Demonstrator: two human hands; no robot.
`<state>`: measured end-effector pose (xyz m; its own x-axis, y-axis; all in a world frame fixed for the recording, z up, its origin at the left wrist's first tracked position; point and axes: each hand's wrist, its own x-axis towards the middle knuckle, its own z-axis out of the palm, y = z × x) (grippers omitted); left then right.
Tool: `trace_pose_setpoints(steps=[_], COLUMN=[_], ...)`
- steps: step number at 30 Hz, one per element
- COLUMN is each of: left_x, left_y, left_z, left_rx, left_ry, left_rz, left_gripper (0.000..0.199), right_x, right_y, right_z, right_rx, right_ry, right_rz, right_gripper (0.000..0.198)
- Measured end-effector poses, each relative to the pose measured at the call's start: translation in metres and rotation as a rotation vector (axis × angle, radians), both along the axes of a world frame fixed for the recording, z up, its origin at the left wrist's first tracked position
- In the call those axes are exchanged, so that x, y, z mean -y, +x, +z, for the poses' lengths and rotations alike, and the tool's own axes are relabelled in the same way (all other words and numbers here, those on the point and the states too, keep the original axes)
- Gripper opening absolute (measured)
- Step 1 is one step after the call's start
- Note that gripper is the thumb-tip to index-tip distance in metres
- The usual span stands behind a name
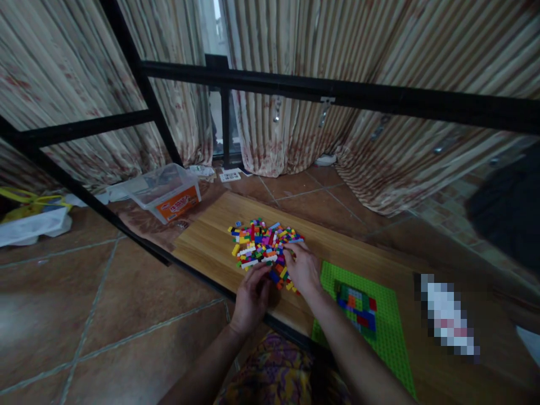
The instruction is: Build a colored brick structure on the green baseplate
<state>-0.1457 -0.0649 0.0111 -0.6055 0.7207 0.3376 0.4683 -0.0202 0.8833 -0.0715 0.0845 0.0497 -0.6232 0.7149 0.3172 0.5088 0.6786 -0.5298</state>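
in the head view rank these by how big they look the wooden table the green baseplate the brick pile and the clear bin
1. Wooden table
2. Green baseplate
3. Brick pile and clear bin, too alike to rank

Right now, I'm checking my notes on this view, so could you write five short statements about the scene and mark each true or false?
1. The right hand is at the right side of the pile of loose bricks. True.
2. A patch of multicoloured bricks sits on the green baseplate. True.
3. The left hand rests on the green baseplate. False: the left hand is at the near edge of the pile.
4. The clear plastic bin bears an orange label. True.
5. The bin stands on the wooden tabletop. False: it stands off the wooden tabletop, beyond its left end.
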Motion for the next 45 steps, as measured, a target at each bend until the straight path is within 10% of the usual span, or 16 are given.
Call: trace_pose_setpoints(steps=[12, 24, 33, 45], left_x=[-0.002, -0.003, -0.013, -0.006], left_y=[0.003, 0.003, 0.009, 0.027], left_z=[0.007, 0.018, 0.051, 0.047], left_rx=[0.009, 0.387, 0.588, 1.088], left_ry=[-0.047, 0.004, -0.008, 0.007], left_rz=[0.024, 0.106, -0.143, -0.171], left_gripper=[0.030, 0.033, 0.029, 0.034], right_x=[-0.023, 0.008, 0.046, 0.063], right_y=[-0.047, 0.010, 0.034, 0.046], right_z=[-0.008, -0.009, 0.025, 0.005], right_rx=[0.058, -0.531, -0.442, -0.536], right_ry=[0.023, -0.706, -0.708, -0.930], right_rz=[0.080, 0.020, 0.167, -0.035], right_gripper=[0.023, 0.031, 0.029, 0.029])
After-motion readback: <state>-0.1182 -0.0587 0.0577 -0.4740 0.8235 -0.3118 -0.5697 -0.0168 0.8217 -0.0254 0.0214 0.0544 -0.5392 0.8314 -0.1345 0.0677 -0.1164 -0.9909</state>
